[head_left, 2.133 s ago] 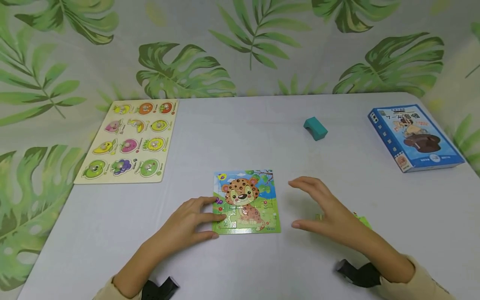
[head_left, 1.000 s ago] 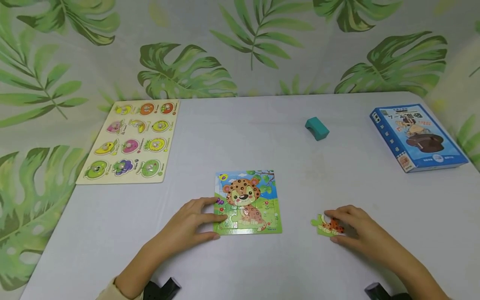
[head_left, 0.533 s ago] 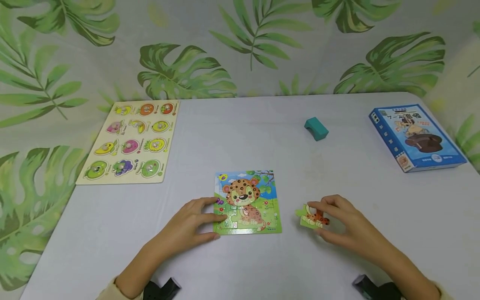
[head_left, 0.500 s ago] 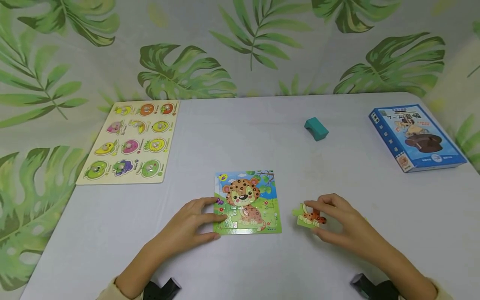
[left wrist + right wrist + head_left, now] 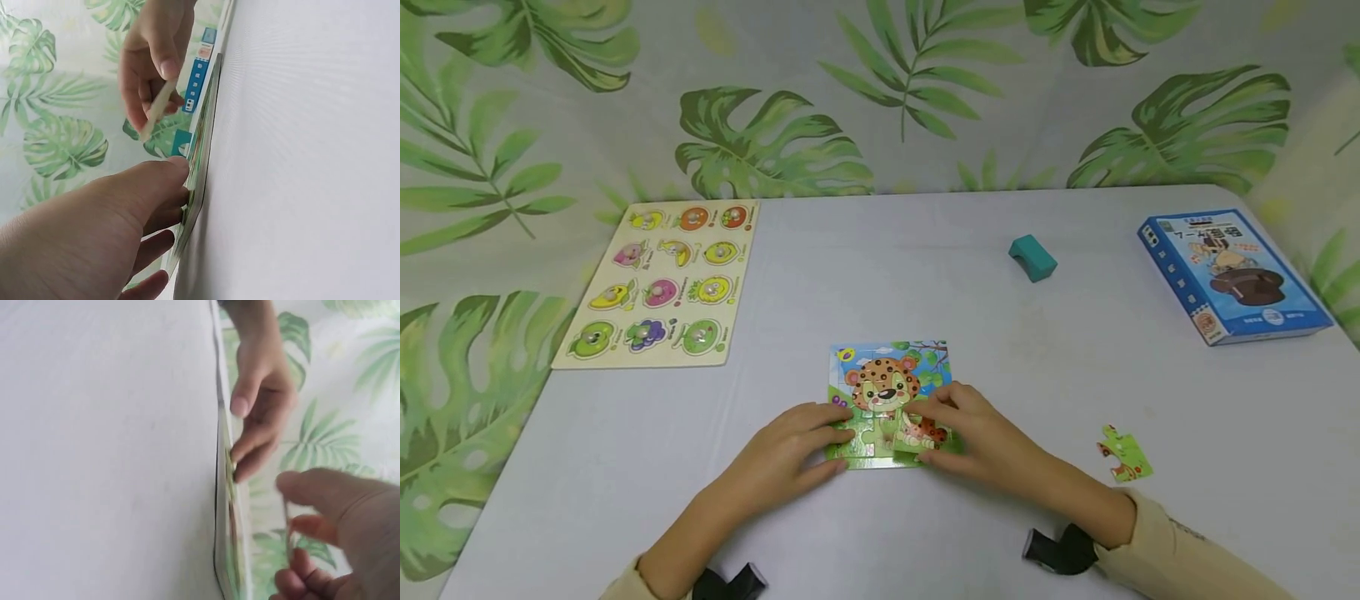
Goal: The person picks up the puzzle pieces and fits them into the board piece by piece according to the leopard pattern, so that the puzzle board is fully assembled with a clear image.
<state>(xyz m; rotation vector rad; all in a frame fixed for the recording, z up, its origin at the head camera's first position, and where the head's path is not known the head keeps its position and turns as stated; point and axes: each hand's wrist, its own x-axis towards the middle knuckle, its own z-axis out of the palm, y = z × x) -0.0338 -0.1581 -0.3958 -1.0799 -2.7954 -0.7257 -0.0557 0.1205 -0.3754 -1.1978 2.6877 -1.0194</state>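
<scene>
A square jigsaw board (image 5: 891, 379) with a spotted leopard cub picture lies flat on the table. My left hand (image 5: 786, 446) rests on its left side, fingertips over the picture and thumb by the near edge. Above the board's lower right part, my right hand (image 5: 981, 433) pinches a jigsaw piece (image 5: 920, 437) showing spotted orange and pale paws on green. In the left wrist view that piece (image 5: 159, 109) is tilted and held apart from the board (image 5: 201, 162). Its far side is partly covered by my right fingers.
One loose green jigsaw piece (image 5: 1126, 454) lies at the right, near my right forearm. A fruit peg puzzle (image 5: 658, 287) stands at the back left. Toward the back right are a teal arch block (image 5: 1033, 257) and a blue box (image 5: 1236, 275).
My right hand picked up a jigsaw piece on the right and carried it left over the board, uncovering the other loose piece. My left hand shifted slightly, staying at the board's left side.
</scene>
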